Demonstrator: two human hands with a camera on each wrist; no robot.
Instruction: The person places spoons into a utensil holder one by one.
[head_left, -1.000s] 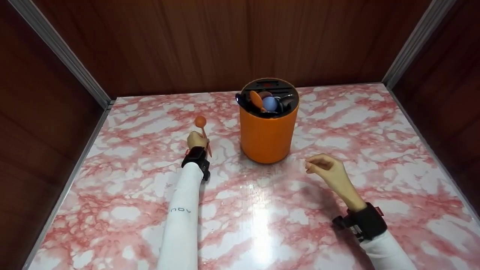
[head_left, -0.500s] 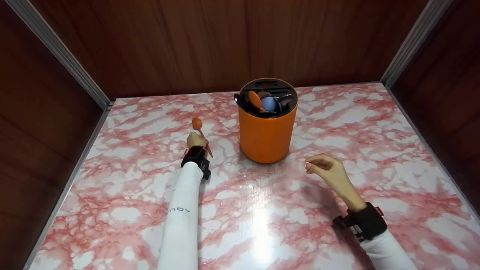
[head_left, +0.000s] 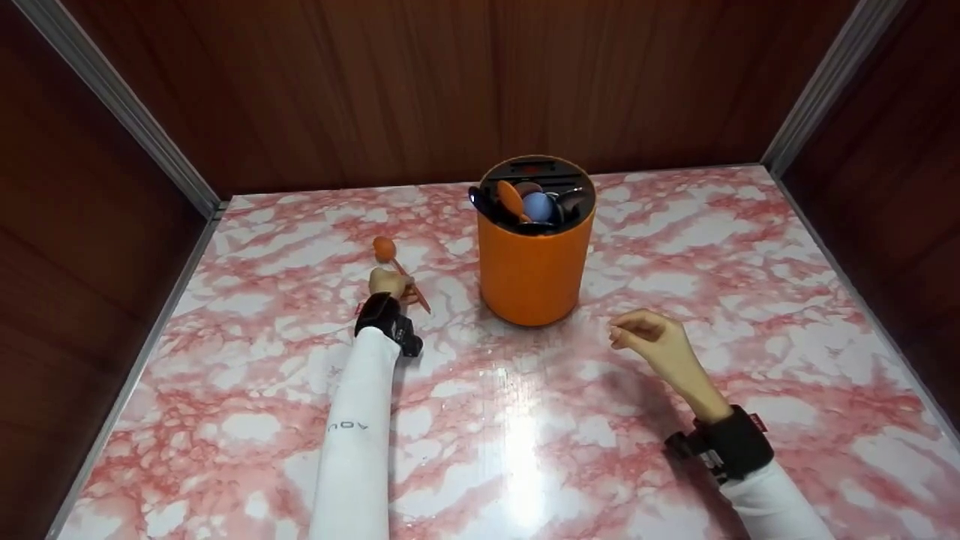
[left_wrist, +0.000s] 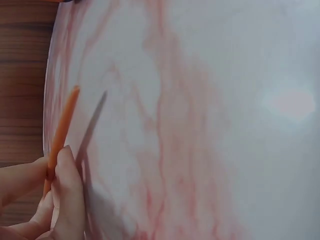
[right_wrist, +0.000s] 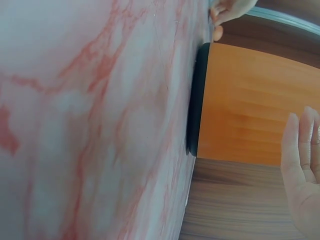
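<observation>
In the head view an orange spoon [head_left: 384, 249] is low over the table, its bowl toward the back left. My left hand [head_left: 387, 283] grips it by the handle, left of an orange utensil holder [head_left: 532, 277]. The left wrist view has the handle [left_wrist: 66, 115] pinched between thumb and fingers, its end sticking out and casting a shadow. My right hand [head_left: 660, 341], right of the holder, hovers with loosely bent fingers and holds nothing. In the right wrist view its fingers [right_wrist: 305, 145] show in front of the holder.
The holder's black top has slots and carries several utensils, among them an orange one [head_left: 510, 198], a blue rounded one [head_left: 538, 207] and a black one [head_left: 481, 201]. Dark wooden panels [head_left: 450, 90] with grey metal corner strips enclose the pink-and-white marbled table [head_left: 247, 427].
My left hand has shifted slightly left and turned the spoon, so its bowl has swung to the left and lower. The right hand and the utensil holder have stayed put.
</observation>
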